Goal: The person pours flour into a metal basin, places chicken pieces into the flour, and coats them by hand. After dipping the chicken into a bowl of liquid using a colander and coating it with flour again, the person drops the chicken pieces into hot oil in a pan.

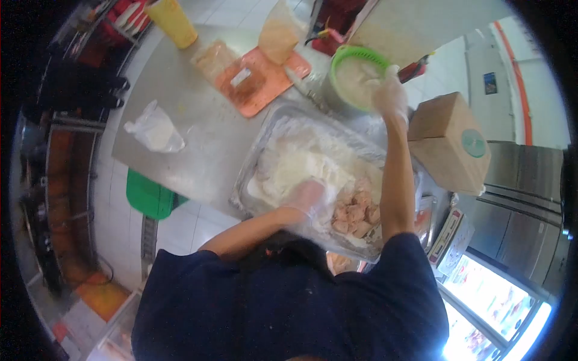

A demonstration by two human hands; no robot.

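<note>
My left hand (308, 194), in a clear plastic glove, is down in the white flour (289, 165) inside a large metal tray (245, 180); its fingers are blurred and partly covered. Beside it in the tray lie several pale pink raw meat pieces (355, 213), lightly dusted. My right hand (390, 96), also gloved, is closed on the right rim of a green strainer basket (338, 60). Cloudy whitish liquid with pale pieces (356, 75) shows inside the basket.
An orange cutting board (271, 96), a plastic bag (158, 133) with white contents and a yellow container (173, 24) sit on the steel table (198, 168). To the right are a cardboard box (448, 135) and a scale (445, 237). A green stool (147, 192) stands left.
</note>
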